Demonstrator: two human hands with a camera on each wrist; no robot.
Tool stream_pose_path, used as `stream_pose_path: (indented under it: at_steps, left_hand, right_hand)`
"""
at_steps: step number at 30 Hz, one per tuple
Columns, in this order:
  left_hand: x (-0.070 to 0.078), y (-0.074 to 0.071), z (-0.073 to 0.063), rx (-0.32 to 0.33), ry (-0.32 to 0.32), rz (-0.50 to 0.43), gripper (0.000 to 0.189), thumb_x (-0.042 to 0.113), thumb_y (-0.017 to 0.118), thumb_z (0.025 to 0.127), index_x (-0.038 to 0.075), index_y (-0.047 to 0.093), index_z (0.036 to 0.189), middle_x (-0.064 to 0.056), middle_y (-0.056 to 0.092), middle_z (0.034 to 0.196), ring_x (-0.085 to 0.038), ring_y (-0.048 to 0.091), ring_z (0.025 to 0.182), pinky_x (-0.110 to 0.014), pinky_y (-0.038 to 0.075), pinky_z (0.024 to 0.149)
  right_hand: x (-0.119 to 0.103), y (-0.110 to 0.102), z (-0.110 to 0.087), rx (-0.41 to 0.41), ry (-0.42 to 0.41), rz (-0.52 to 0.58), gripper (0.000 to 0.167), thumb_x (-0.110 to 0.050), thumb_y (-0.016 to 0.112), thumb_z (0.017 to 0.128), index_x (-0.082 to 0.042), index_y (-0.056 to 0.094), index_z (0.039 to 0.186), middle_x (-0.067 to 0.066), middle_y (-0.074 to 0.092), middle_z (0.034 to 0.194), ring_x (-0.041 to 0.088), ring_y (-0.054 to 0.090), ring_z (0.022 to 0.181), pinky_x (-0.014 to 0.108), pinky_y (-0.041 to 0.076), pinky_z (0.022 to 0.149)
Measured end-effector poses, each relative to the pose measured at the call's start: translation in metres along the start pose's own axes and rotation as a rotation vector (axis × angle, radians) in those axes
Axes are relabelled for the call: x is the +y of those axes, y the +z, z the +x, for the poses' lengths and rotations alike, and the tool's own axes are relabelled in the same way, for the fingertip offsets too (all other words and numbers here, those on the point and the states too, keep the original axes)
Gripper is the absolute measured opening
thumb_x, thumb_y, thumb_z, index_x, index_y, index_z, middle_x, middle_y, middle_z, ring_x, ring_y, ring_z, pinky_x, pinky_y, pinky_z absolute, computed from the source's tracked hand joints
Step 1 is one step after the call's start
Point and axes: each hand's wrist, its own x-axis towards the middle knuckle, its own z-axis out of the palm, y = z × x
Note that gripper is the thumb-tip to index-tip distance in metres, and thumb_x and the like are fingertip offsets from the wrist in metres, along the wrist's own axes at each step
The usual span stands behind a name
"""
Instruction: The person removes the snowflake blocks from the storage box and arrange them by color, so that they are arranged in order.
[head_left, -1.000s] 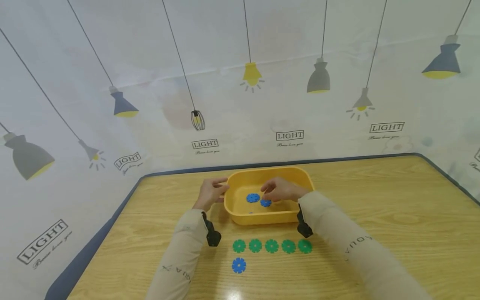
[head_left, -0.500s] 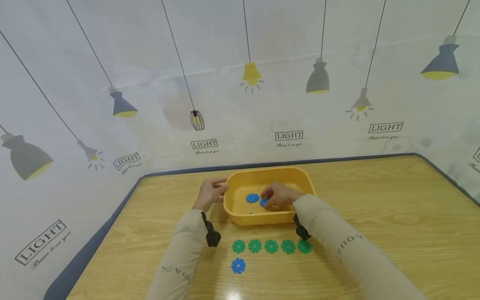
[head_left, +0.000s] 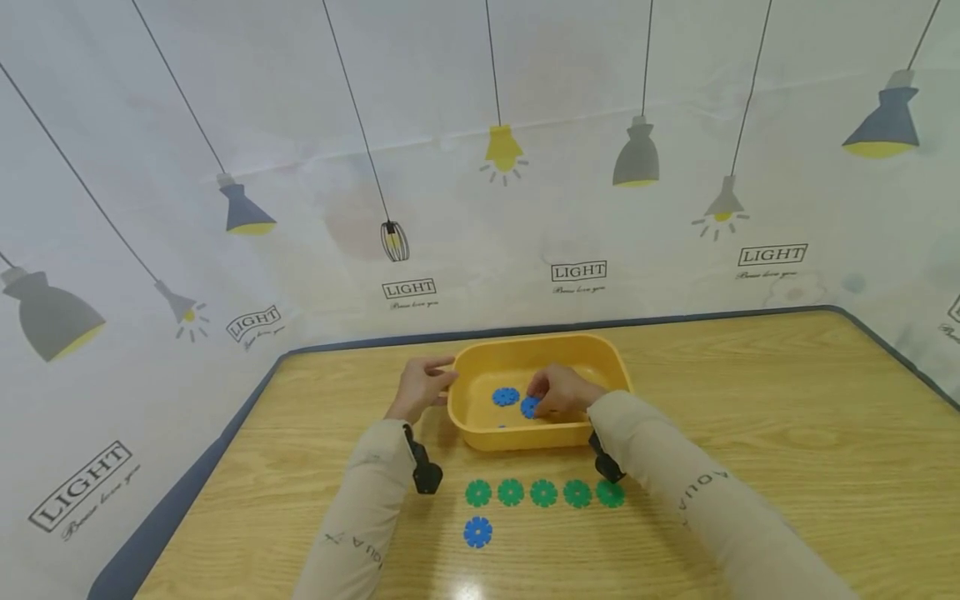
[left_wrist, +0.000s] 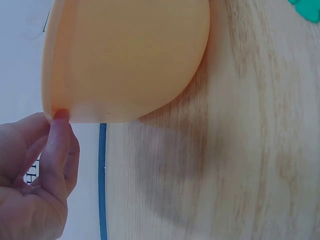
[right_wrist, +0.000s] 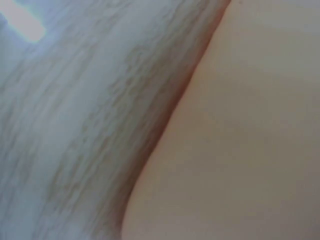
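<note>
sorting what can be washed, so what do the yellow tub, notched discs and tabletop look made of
Yellow tub: probably molded plastic, smooth and satin, with rounded corners and one even color.
Green notched discs and blue notched discs: likely thin, flat plastic, each one solid color with edge slots.
Tabletop: wood-grained with a glossy glare; real wood or laminate, I can't tell.

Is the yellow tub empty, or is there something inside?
The yellow tub isn't empty: blue discs lie on its floor, and the right hand is inside, touching one.
</note>
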Motion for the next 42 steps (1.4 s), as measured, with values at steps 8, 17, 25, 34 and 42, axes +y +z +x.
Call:
stream_pose_path:
  at_steps: [8,17,25,34,42]
  left_hand:
    - [0.000,0.000,-0.001,-0.003,-0.006,-0.013,0.037,0.006,0.059,0.084,0.003,0.055,0.120,-0.021,0.058,0.101,-0.030,0.061,0.088,-0.030,0.055,0.062]
    - [0.002,0.000,-0.001,-0.008,-0.025,-0.013,0.037,0.006,0.059,0.084,0.003,0.054,0.121,-0.020,0.058,0.102,-0.032,0.060,0.090,-0.030,0.055,0.062]
    - [0.002,-0.001,-0.001,-0.011,-0.018,-0.007,0.037,0.006,0.059,0.084,0.004,0.054,0.121,-0.020,0.058,0.102,-0.030,0.061,0.088,-0.030,0.055,0.062]
    - [0.003,-0.001,-0.002,-0.012,-0.027,-0.009,0.037,0.007,0.059,0.084,0.004,0.055,0.121,-0.021,0.058,0.103,-0.031,0.061,0.089,-0.030,0.055,0.062]
    - [0.003,-0.001,-0.001,-0.012,-0.016,-0.008,0.037,0.006,0.058,0.085,0.003,0.054,0.121,-0.021,0.058,0.103,-0.032,0.061,0.089,-0.030,0.055,0.062]
  right_hand:
    - [0.002,-0.006,-0.004,0.007,-0.009,0.037,0.007,-0.001,0.064,0.077,0.002,0.061,0.082,0.006,0.058,0.078,0.016,0.052,0.072,0.026,0.047,0.066]
    - [0.004,-0.010,-0.010,-0.006,-0.020,0.123,0.007,0.001,0.061,0.079,0.005,0.060,0.084,0.009,0.059,0.076,0.013,0.051,0.065,0.021,0.047,0.057]
    - [-0.002,-0.017,-0.020,0.005,-0.102,0.223,0.013,0.002,0.054,0.083,0.007,0.059,0.095,0.013,0.060,0.088,0.019,0.056,0.077,0.033,0.052,0.069]
    - [-0.014,-0.027,-0.031,0.072,-0.132,0.246,0.018,-0.003,0.056,0.084,0.005,0.061,0.100,0.012,0.062,0.092,0.019,0.058,0.082,0.033,0.052,0.075]
    - [-0.018,-0.026,-0.050,0.021,-0.244,0.290,0.018,-0.003,0.057,0.084,0.006,0.062,0.099,0.012,0.064,0.089,0.018,0.060,0.078,0.030,0.053,0.070]
